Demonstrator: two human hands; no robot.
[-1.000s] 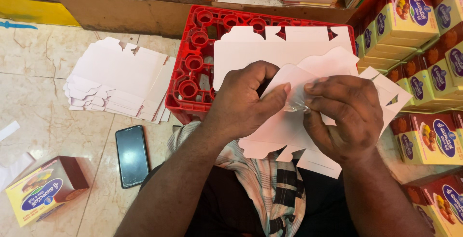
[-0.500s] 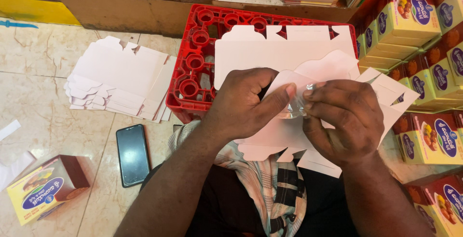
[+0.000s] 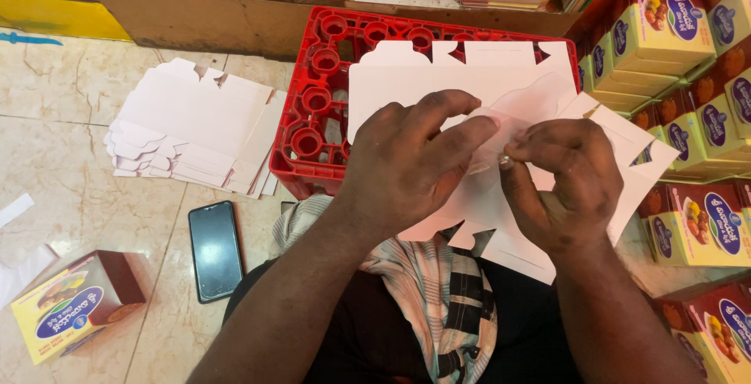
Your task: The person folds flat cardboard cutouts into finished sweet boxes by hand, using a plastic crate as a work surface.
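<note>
My left hand (image 3: 411, 157) and my right hand (image 3: 559, 177) meet over a flat white die-cut carton blank (image 3: 438, 83) lying on a red plastic crate (image 3: 313, 102). Both hands pinch a small clear plastic piece (image 3: 489, 138) between the fingertips, pressed against the blank. More white blanks (image 3: 626, 169) fan out beneath my right hand, partly hidden by it.
A pile of white blanks (image 3: 192, 130) lies on the tiled floor at left. A black phone (image 3: 215, 249) rests near my knee, and a yellow and brown box (image 3: 70, 302) sits at lower left. Stacked yellow boxes (image 3: 688, 48) line the right side.
My fingers have shifted along the clear piece, the left fingertips sliding right toward the right hand. The blanks under them have turned slightly.
</note>
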